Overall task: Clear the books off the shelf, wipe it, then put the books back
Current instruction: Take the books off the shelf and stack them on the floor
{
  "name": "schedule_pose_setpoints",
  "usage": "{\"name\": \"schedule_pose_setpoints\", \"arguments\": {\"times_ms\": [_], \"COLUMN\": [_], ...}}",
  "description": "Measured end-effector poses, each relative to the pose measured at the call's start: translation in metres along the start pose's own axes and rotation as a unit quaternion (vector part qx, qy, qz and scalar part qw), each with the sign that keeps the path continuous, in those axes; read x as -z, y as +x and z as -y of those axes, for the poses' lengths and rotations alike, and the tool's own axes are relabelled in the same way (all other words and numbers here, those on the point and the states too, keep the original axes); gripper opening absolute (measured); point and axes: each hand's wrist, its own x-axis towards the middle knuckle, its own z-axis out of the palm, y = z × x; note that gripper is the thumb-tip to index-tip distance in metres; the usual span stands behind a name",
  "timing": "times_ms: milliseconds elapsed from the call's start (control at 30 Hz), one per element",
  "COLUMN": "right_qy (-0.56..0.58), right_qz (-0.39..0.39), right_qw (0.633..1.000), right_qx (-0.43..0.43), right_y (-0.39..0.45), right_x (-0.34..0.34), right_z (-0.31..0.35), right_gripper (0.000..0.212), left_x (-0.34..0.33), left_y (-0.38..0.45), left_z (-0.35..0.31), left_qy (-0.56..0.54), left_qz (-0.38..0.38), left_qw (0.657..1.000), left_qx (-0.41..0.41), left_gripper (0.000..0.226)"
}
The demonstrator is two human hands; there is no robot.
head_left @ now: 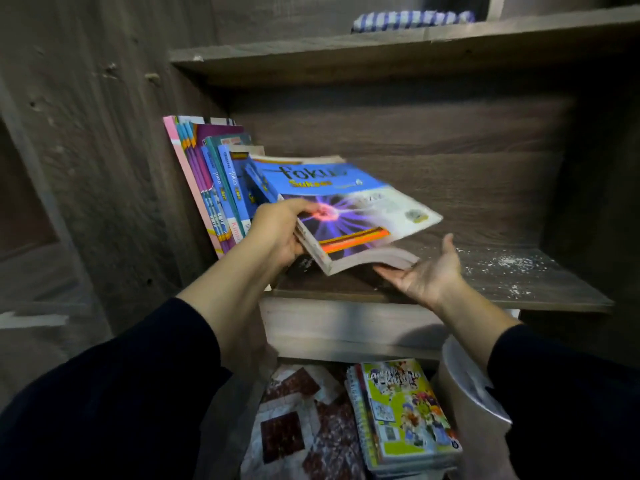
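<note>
So the left hand (277,230) has the blue book (346,209) by its spine end, fingers curled over the cover with the thumb underneath, clamped on it. The book is tipped off the leaning row (214,181) at the left end of the shelf (519,271) and sits nearly flat, a bit blurred, long axis running from the left hand out to the right and slightly toward the back. Its near corner seems to hang just above the shelf's front edge; can't tell if it's touching the board.

The right hand (426,271) is palm up, fingers spread and straight, holding nothing. It sits at the front edge of the shelf, with its fingertips just under the book's page edge. So the free end of the book lies up and to the left of those fingers, and that's the hand nearer the unsupported end. My guess is the next bit is just sliding that palm further under to take the weight, since a floppy paperback held at one end will sag.

The right half of the shelf has white dust (505,263) scattered on it, so it looks unwiped to me, and the row is on the shelf too, meaning clearing isn't finished. There's a stack of books (405,414) down below the shelf, and a striped cloth (412,20) folded on the shelf above.
</note>
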Motion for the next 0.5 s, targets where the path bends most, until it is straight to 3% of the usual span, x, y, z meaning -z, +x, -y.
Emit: {"name": "schedule_pose_setpoints", "arguments": {"times_ms": [33, 200, 300, 367, 433, 500], "right_qy": [-0.026, -0.284, -0.379, -0.417, -0.444, -0.455], "right_qz": [0.003, -0.047, -0.053, -0.045, -0.021, 0.003], "right_qw": [1.000, 0.956, 0.920, 0.903, 0.890, 0.884], "right_qx": [0.000, -0.050, -0.081, -0.094, -0.101, -0.107], "right_y": [-0.006, -0.056, -0.077, -0.086, -0.097, -0.107], "right_x": [0.004, 0.007, 0.011, 0.015, 0.015, 0.012], "right_z": [0.005, 0.006, -0.004, -0.009, -0.013, -0.016], "right_gripper": [0.093, 0.059, 0.033, 0.020, 0.020, 0.028], "left_x": [0.005, 0.019, 0.024, 0.030, 0.039, 0.046], "left_y": [-0.005, -0.037, -0.062, -0.079, -0.094, -0.111], "left_z": [0.002, 0.008, 0.009, 0.010, 0.016, 0.024], "left_qy": [0.008, 0.065, 0.079, 0.097, 0.124, 0.145], "left_qz": [0.022, 0.077, 0.071, 0.069, 0.063, 0.050], "left_qw": [1.000, 0.991, 0.986, 0.983, 0.979, 0.974], "left_qx": [0.019, 0.089, 0.126, 0.138, 0.147, 0.165], "left_gripper": [0.032, 0.041, 0.025, 0.029, 0.035, 0.023]}}
